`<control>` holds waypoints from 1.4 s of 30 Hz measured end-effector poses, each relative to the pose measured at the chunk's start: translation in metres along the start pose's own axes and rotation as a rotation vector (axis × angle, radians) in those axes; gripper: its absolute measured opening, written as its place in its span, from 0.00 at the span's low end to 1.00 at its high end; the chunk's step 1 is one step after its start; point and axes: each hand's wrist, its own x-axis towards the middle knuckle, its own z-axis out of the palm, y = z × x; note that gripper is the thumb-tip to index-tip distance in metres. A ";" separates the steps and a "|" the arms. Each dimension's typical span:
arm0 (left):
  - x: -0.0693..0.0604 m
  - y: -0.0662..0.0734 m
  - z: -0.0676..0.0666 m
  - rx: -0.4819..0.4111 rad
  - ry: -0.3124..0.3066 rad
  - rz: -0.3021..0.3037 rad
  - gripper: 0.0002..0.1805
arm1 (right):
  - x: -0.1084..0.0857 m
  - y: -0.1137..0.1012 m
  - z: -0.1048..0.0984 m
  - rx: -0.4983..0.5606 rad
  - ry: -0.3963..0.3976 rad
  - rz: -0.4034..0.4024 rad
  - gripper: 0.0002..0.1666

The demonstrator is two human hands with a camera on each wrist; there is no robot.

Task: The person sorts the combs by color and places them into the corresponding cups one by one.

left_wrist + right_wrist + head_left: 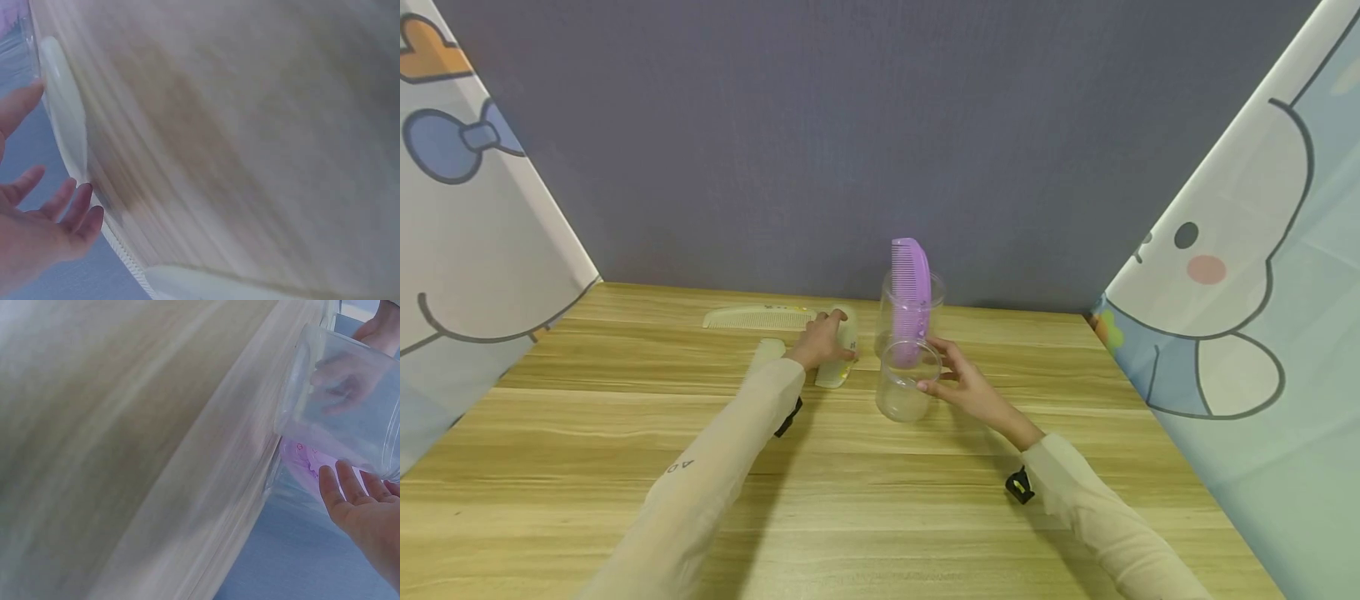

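My left hand (822, 340) spans a pale cream comb (832, 375) lying on the table. In the left wrist view its thumb is at one side of that comb (65, 112), and its spread, slightly bent fingers (80, 206) are near the other end. On the right side, my right hand (967, 387) is beside a short clear cup (904, 404), thumb at the front and fingers towards the back. The right wrist view shows loosely extended fingers (334, 494) beside this upright cup (303, 406). Whether they press on it, I cannot tell.
Behind the near cup stands another clear container (886, 321) with an upright purple comb (912, 275) in it. Two more cream combs lie left: a long one (741, 317) at the back, and one (766, 353) partly behind the left arm. A grey panel (820, 150) backs the table.
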 end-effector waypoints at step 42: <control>0.009 0.009 0.003 -0.044 0.068 -0.084 0.51 | 0.001 0.004 -0.001 -0.023 -0.013 -0.008 0.39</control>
